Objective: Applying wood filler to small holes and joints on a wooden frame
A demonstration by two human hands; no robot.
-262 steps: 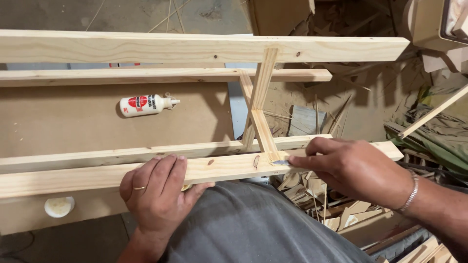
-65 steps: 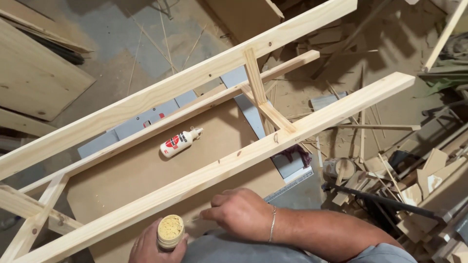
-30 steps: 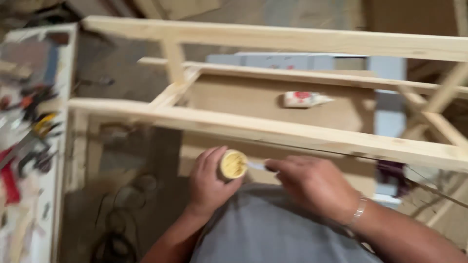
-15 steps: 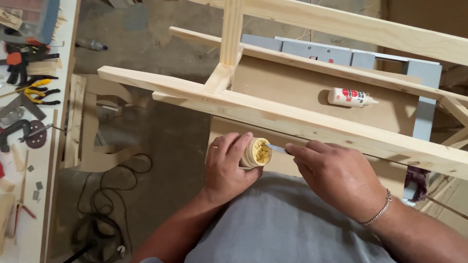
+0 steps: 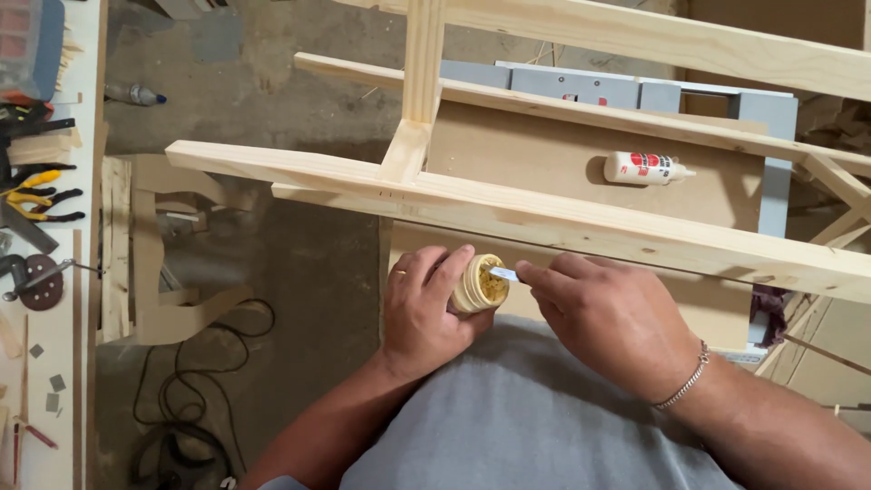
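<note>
The left hand [image 5: 425, 308] wraps its fingers around a small round jar [image 5: 479, 284] of grainy yellow paste, tilted so the open mouth faces right, just near of the wooden frame's [image 5: 562, 218] nearest pale, planed rail. The right hand [image 5: 610, 319] pinches a thin flat blade [image 5: 504, 273] between narrow fingertips, its tip dipped into the paste. Farther off, a white glue bottle [image 5: 646, 168] with a red label lies on its side on a smooth brown fibreboard panel [image 5: 544, 163]. At far left, yellow-handled pliers [image 5: 41, 195] rest on a white bench [image 5: 54, 363]. A black cable [image 5: 195, 408] loops over the rough concrete floor [image 5: 308, 272].
</note>
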